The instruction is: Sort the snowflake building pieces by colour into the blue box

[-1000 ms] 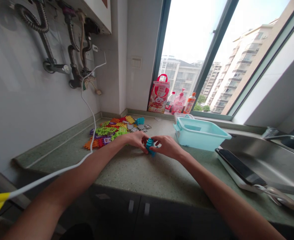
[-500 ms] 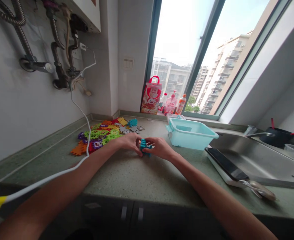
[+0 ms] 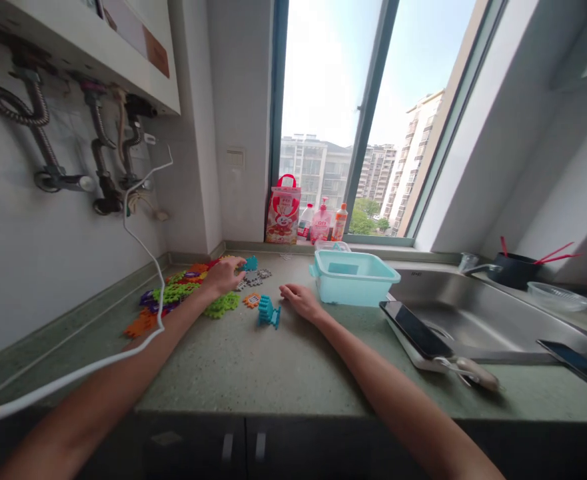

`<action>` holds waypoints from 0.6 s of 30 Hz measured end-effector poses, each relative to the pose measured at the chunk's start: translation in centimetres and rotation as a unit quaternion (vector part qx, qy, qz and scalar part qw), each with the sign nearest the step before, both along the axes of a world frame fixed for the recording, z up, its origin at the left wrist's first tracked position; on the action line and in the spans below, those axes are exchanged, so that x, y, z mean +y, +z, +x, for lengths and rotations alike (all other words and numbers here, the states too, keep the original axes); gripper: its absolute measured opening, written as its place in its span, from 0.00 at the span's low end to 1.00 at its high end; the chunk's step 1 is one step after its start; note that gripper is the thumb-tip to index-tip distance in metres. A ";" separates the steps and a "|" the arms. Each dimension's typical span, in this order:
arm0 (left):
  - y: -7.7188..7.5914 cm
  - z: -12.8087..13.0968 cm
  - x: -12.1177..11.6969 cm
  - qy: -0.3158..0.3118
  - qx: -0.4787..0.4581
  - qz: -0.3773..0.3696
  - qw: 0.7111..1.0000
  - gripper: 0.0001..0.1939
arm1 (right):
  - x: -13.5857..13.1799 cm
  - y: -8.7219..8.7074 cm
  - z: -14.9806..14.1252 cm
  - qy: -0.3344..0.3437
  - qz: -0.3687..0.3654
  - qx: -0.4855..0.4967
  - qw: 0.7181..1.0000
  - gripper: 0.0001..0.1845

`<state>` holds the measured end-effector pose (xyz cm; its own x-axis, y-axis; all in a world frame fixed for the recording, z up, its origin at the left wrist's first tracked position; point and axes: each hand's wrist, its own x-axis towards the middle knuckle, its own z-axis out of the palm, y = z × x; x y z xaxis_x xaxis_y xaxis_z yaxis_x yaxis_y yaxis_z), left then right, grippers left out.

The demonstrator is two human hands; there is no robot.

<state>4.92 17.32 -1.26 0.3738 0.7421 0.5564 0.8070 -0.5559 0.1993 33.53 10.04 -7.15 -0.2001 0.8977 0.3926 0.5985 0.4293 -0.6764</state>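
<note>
My left hand (image 3: 224, 275) reaches over the pile of coloured interlocking plastic pieces, its fingers apart and close to a blue piece (image 3: 250, 264). Whether the fingertips touch that piece I cannot tell. On the counter between my hands stands a small blue assembly of joined pieces (image 3: 268, 312), untouched by either hand. Just behind it to the left lies an orange square piece (image 3: 252, 301) with a pale centre. My right hand (image 3: 300, 301) rests on the counter to the right of the assembly, fingers loosely stretched out and holding nothing. Green pieces (image 3: 222, 305) lie beneath my left wrist.
A light blue plastic bin (image 3: 356, 287) stands right of my right hand, beside the steel sink (image 3: 466, 313). A phone (image 3: 418, 328) lies at the sink's near left edge. A white cable (image 3: 146, 243) hangs across the left side. Bottles (image 3: 322, 223) stand by the window.
Both hands have let go of the blue assembly, which now stands on the counter. My left hand has moved left to the pile; my right has drawn slightly aside. The view has shifted.
</note>
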 end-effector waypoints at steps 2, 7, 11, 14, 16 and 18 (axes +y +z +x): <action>0.9 1.3 1.8 0.035 0.052 -0.022 0.998 0.24 | 0.2 -0.2 0.0 0.005 0.006 -0.009 1.000 0.32; 1.9 4.3 6.0 0.131 0.074 -0.091 0.985 0.28 | 0.3 0.0 0.2 0.017 0.005 -0.024 1.000 0.27; 1.1 4.4 7.0 0.141 0.043 -0.088 0.985 0.17 | 0.3 0.0 0.4 0.031 0.009 -0.023 0.999 0.21; 1.2 3.4 6.6 0.129 -0.001 -0.074 0.989 0.14 | 0.4 0.0 0.5 0.033 0.017 -0.027 0.999 0.19; 1.7 2.5 6.1 0.119 -0.041 -0.069 0.990 0.15 | 0.3 0.0 0.6 0.031 0.021 -0.028 0.999 0.19; 2.3 1.7 5.3 0.105 -0.086 -0.070 0.988 0.16 | 0.1 0.2 0.6 0.028 0.026 -0.026 0.999 0.17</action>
<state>6.64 22.60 1.01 0.1121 0.8674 0.4848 0.8496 -0.3367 0.4060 34.10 10.16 -6.93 -0.2712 0.8628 0.4267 0.6062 0.4974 -0.6205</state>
